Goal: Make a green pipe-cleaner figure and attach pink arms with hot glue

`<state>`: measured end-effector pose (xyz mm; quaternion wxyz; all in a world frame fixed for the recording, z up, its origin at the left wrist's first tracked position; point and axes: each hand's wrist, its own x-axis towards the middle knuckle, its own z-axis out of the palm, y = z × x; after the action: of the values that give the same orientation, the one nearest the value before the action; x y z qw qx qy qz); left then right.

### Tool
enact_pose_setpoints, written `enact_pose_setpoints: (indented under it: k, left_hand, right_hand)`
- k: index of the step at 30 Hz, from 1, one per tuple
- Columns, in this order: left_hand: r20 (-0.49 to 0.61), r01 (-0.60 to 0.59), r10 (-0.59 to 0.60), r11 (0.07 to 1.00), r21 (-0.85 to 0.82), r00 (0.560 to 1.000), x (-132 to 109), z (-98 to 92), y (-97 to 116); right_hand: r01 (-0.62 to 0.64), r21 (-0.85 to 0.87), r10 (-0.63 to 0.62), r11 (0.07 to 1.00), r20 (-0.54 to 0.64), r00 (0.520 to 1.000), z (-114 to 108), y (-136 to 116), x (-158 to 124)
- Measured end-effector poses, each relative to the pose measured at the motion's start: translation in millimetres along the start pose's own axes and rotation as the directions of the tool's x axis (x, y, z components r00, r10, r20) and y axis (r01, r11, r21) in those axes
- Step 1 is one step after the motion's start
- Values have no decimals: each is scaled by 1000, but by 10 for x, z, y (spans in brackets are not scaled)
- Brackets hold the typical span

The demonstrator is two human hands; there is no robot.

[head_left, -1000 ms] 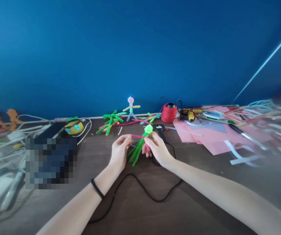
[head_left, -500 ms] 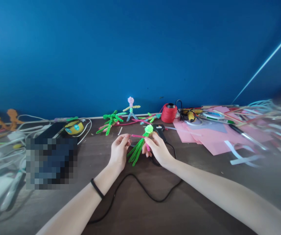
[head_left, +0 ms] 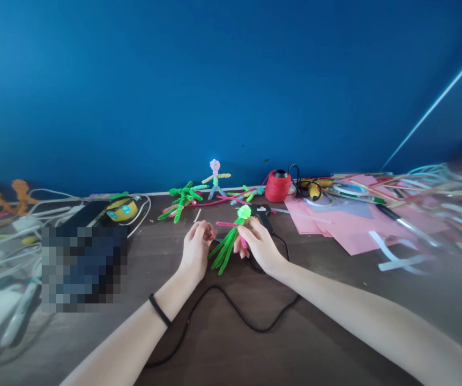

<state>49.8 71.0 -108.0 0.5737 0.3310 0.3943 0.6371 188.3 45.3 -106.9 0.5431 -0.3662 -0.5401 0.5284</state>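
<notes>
My right hand (head_left: 260,244) is closed around a green pipe cleaner figure (head_left: 223,251), whose bright green coiled head (head_left: 244,212) shows above the fingers and whose several long strands hang down to the left. A pink pipe cleaner (head_left: 226,224) lies across the figure under my right thumb. One pink end points left, and a short pink piece shows below the thumb. My left hand (head_left: 199,244) is just left of that pink end, fingers curled in and apart from it, with nothing visible in them.
A black glue gun (head_left: 262,214) lies behind my right hand, and a black cord (head_left: 237,313) loops across the table. Other pipe cleaner figures (head_left: 215,179) stand by the wall near a red thread spool (head_left: 278,186). Pink paper (head_left: 347,230) lies right, a yellow tape measure (head_left: 121,210) left.
My left fingers have let go of the pink pipe cleaner's left end and curled in just below it. My right hand keeps its hold, almost unmoved.
</notes>
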Motion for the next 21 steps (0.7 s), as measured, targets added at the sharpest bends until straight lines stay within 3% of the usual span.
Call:
enact_pose_setpoints:
  k: [11, 17, 21]
  left_hand:
    - [70, -47, 38, 991, 129, 997, -40, -23, 43]
    - [46, -22, 18, 996, 88, 999, -43, 6, 37]
    - [88, -57, 47, 991, 118, 995, -71, 7, 42]
  right_hand:
    - [6, -3, -6, 1000, 1, 1000, 8, 0, -2]
    - [0, -12, 0, 1000, 3, 1000, 6, 3, -2]
    - [12, -34, -12, 999, 17, 1000, 0, 3, -10]
